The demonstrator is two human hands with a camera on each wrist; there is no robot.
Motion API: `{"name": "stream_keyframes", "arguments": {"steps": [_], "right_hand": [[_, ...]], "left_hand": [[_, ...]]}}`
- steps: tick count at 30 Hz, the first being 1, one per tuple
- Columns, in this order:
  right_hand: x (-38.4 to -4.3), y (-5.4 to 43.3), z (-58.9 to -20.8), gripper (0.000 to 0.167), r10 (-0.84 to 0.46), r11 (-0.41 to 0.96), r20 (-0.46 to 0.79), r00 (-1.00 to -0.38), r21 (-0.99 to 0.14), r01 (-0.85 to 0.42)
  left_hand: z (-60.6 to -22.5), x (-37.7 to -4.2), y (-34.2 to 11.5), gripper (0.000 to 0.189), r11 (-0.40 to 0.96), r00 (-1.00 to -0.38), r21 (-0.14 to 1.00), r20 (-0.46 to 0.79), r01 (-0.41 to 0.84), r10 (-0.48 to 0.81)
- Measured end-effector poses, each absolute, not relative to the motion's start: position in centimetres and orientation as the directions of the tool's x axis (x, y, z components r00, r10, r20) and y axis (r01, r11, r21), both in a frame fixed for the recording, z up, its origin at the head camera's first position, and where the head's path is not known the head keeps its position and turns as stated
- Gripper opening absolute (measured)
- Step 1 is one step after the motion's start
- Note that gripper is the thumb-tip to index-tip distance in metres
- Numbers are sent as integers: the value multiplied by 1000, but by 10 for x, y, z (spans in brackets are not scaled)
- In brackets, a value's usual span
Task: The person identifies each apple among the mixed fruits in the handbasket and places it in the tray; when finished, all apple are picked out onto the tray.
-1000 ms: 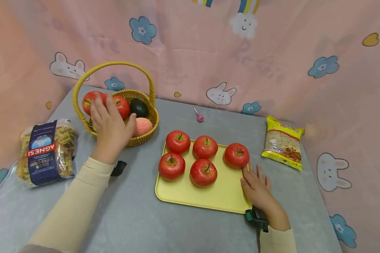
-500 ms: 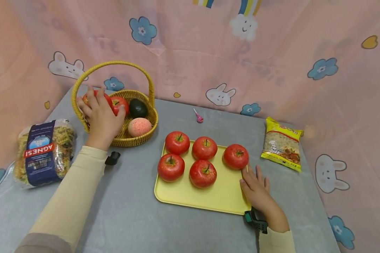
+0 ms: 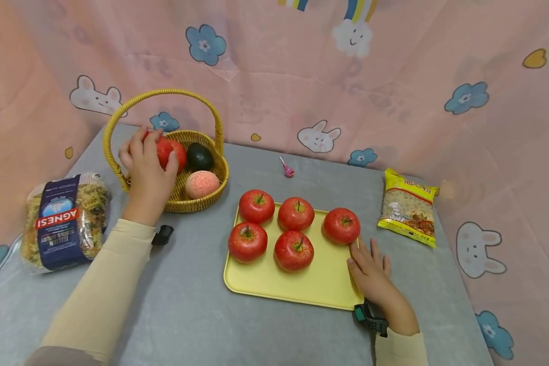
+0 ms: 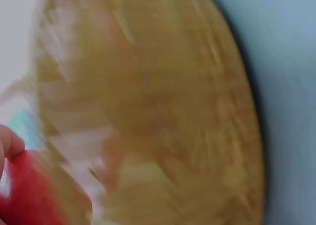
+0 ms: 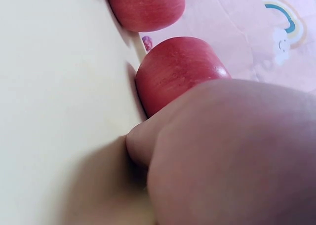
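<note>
My left hand (image 3: 147,173) reaches into a yellow wicker basket (image 3: 196,205) at the back left. Its fingers curl round a red apple there, mostly hidden behind them in the head view. In the left wrist view, a fingertip presses the red apple (image 4: 37,193) beside the basket's blurred side (image 4: 197,101). A dark green avocado (image 3: 200,156) and a pink, speckled egg-shaped thing (image 3: 202,184) lie in the basket too. My right hand (image 3: 370,272) rests with straight fingers on the right edge of a yellow tray (image 3: 297,292). Close to its fingertips sits an apple (image 3: 341,225).
Several more red apples, one at the front (image 3: 294,251), stand on the tray. A bag of pasta (image 3: 68,221) lies left of the basket. Behind the tray is a small lollipop (image 3: 287,170). A yellow food packet (image 3: 409,207) lies at the right. A pink curtain (image 3: 265,76) hangs behind.
My left hand has moved left over the basket and closed its fingers round a red apple, which has shifted slightly right. My right hand has stayed at the tray's edge.
</note>
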State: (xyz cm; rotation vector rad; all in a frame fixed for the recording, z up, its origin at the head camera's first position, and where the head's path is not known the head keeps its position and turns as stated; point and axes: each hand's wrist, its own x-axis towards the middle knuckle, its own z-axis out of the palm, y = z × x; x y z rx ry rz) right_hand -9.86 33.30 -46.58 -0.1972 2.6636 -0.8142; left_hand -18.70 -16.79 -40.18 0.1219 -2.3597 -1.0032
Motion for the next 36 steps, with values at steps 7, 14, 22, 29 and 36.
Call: {"name": "stream_keyframes", "arguments": {"steps": [7,14,22,29,36], "right_hand": [[-100,331,-464,62,-238,823,-300,-924,-568,-28],[-101,334,-463,63,-238,830,-293,-926,-557,-38],[-102,333,-464,66,-239,811,-273,-932,-584,-37],[-103,331,-467,62,-245,825,-258,-935,-562,-62],[-102,333,-465,63,-231,828,-262,-937,-559,-48]], "left_hand": [[-394,-143,-72,47,680,-757,522,649,515,75],[-396,-95,43,49,597,-661,324,542,734,518],[-420,-84,112,51,678,-638,-1,336,735,693],[-445,-81,117,66,694,-686,-206,120,690,717],[-448,-85,121,72,700,-686,-216,149,681,713]]}}
